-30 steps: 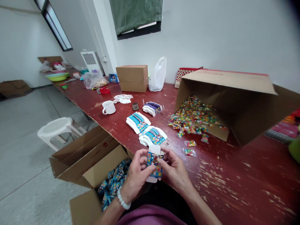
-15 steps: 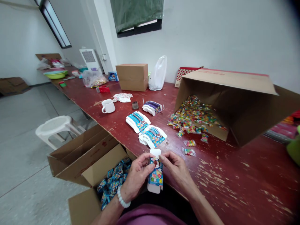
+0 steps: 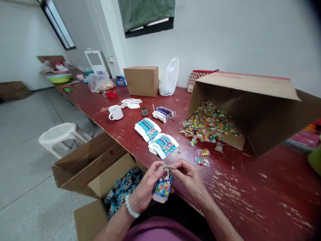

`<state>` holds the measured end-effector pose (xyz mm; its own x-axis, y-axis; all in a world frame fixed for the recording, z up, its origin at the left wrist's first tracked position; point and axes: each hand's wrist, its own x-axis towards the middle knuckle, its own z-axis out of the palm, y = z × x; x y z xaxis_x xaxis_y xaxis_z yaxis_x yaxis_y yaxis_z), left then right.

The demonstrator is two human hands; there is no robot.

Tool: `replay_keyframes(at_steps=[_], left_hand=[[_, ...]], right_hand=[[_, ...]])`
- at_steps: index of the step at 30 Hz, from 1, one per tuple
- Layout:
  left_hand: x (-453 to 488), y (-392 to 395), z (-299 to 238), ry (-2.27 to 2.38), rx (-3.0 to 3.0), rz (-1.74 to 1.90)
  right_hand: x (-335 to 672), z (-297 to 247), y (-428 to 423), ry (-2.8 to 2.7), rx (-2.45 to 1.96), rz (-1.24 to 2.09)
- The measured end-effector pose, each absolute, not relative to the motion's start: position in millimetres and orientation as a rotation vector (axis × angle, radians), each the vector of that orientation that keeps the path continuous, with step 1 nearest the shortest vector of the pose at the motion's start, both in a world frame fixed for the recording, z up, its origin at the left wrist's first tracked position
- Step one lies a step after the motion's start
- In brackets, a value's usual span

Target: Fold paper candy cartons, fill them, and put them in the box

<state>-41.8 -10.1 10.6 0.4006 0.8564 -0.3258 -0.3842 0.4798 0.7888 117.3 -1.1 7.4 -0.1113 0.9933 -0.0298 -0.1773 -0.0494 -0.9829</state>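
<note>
A small blue printed candy box [image 3: 162, 187] is held between my two hands at the table's front edge. My left hand [image 3: 147, 182], with a pale bead bracelet at the wrist, grips its left side, fingers closed. My right hand [image 3: 188, 174] pinches the white flap at the top, which is folded over. The box's lower end shows a white flap sticking out. Beyond my hands lie two stacks of flattened blue boxes [image 3: 164, 145]. Two wrapped candy packets [image 3: 202, 162] rest right of the stacks.
A large carton [image 3: 271, 124] on its side spills many candy packets [image 3: 208, 124] onto the red table [image 3: 250, 187]. Below left, an open carton [image 3: 110, 184] holds several filled blue boxes. A white mug [image 3: 115, 112], a purple stack [image 3: 163, 114] and a white stool [image 3: 59, 134] stand farther off.
The top flap stood upright before and is now bent over under my fingers. The box has tilted, its lower end shifting left. My right fingers have moved onto the flap.
</note>
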Motion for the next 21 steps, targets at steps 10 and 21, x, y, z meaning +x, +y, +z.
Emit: replay_keyframes(at_steps=[10, 21], left_hand=[[-33.5, -6.9, 3.0, 0.9, 0.705, 0.767], [-30.7, -6.9, 6.0, 0.962, 0.896, 0.784]], right_hand=[[122.4, 17.3, -0.2, -1.318, -1.011, 1.493], [114.8, 19.6, 3.8, -1.148, -1.105, 1.46]])
